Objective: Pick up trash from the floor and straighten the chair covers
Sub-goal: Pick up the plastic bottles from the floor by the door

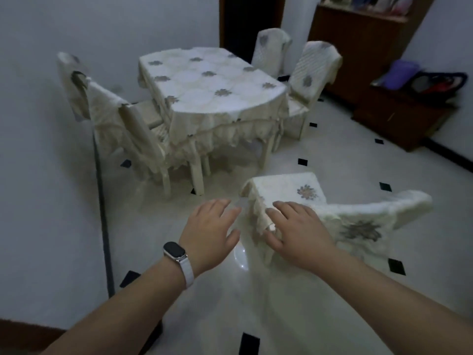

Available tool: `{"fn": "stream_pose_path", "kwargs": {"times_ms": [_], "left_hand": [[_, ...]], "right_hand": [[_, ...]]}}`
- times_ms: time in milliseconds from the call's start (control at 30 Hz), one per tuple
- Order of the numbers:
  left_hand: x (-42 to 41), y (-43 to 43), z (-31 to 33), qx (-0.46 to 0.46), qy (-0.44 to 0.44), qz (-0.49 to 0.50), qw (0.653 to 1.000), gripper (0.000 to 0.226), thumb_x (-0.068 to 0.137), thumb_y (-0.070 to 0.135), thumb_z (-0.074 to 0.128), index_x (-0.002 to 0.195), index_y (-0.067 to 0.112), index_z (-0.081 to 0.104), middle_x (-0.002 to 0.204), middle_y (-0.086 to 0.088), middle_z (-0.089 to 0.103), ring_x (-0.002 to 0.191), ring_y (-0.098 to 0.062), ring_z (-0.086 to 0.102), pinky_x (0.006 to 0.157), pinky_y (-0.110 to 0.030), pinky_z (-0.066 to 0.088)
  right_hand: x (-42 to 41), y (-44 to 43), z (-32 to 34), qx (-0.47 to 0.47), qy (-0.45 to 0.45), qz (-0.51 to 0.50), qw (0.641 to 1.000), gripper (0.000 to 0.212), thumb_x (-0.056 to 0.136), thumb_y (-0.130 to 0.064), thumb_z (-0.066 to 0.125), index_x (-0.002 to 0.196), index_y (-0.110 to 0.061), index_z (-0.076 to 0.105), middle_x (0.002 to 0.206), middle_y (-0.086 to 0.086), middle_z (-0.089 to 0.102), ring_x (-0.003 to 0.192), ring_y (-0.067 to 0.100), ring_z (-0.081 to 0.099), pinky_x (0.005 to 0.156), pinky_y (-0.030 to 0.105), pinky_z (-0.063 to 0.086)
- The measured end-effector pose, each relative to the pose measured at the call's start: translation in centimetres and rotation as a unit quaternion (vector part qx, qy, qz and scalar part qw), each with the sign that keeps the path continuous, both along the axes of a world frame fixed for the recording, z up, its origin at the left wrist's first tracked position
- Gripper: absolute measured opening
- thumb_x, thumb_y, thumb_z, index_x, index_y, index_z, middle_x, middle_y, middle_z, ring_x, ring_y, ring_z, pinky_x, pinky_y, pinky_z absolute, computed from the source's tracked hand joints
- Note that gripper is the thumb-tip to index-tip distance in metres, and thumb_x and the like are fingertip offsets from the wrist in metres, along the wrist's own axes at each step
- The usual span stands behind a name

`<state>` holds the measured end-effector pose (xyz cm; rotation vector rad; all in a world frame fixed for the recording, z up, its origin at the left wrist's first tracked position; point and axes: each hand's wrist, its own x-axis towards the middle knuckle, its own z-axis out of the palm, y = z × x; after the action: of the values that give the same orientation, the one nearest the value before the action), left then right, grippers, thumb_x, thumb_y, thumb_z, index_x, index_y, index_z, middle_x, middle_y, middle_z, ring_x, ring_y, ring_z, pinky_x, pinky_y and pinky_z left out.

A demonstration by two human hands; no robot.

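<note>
A chair with a cream cover [289, 187] stands right in front of me; the cover has a grey flower on the seat and another on the backrest at the right. My right hand [297, 231] lies on the left edge of that cover, fingers spread, thumb under the hanging frill. My left hand [210, 231], with a watch on the wrist, hovers just left of the chair with straight fingers and touches nothing. No trash shows on the floor.
A covered dining table [212, 83] stands ahead with two covered chairs [122, 129] at its left and two more chairs [312, 73] at its right. A dark wooden cabinet [363, 47] and a low stand with bags [409, 116] line the right wall. The white floor has black diamond tiles [303, 161].
</note>
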<state>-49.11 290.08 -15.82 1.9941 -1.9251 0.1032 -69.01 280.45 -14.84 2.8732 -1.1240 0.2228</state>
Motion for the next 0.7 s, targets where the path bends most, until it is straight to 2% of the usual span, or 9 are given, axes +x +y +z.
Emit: {"fn": "stream_pose_path", "kwargs": {"times_ms": [100,200,333,533,700], "left_hand": [[-7.0,-2.6,1.5,-0.028,-0.016,-0.039,0.999,0.037,0.083,0.036,0.062,0.115,0.018,0.067,0.120,-0.007,0.065,0.110,-0.029,0.061,0.090,-0.042,0.048],[-13.3,-5.3,2.4,-0.035,-0.037,-0.094,0.994,0.042,0.086,0.042,0.051,0.119,0.020,0.065,0.124,-0.004,0.064,0.114,-0.026,0.060,0.093,-0.040,0.046],[-20.2,-9.4,3.1,-0.044,-0.050,-0.132,0.989,0.042,0.085,0.040,0.060,0.121,0.019,0.065,0.127,-0.006,0.063,0.116,-0.029,0.059,0.094,-0.043,0.047],[-28.3,-14.4,4.4,-0.061,-0.067,-0.202,0.975,0.042,0.087,0.042,0.053,0.119,0.018,0.066,0.124,-0.007,0.065,0.115,-0.031,0.060,0.094,-0.045,0.048],[-33.7,-19.8,4.0,-0.078,-0.097,-0.289,0.949,0.040,0.086,0.039,0.058,0.119,0.017,0.066,0.126,-0.008,0.064,0.117,-0.031,0.058,0.096,-0.045,0.047]], "right_hand": [[-7.3,-1.1,1.5,-0.016,-0.026,-0.019,0.999,0.047,0.082,-0.047,0.057,0.116,-0.016,0.067,0.118,0.007,0.066,0.106,0.029,0.061,0.091,0.041,0.048],[-14.3,-2.4,2.9,-0.048,-0.066,-0.034,0.996,0.049,0.083,-0.049,0.048,0.110,-0.014,0.069,0.110,0.007,0.068,0.099,0.029,0.063,0.086,0.040,0.051],[-22.9,-4.4,3.7,-0.059,-0.073,-0.074,0.993,0.051,0.084,-0.049,0.046,0.112,-0.013,0.068,0.112,0.008,0.067,0.101,0.029,0.063,0.087,0.040,0.050],[-32.2,-6.7,3.8,-0.038,-0.062,-0.144,0.987,0.052,0.086,-0.049,0.044,0.117,-0.014,0.066,0.116,0.008,0.065,0.104,0.028,0.061,0.092,0.041,0.049],[-37.7,-8.9,3.4,-0.037,-0.082,-0.216,0.972,0.051,0.086,-0.048,0.044,0.115,-0.014,0.067,0.115,0.008,0.065,0.107,0.028,0.060,0.094,0.040,0.046]]}}
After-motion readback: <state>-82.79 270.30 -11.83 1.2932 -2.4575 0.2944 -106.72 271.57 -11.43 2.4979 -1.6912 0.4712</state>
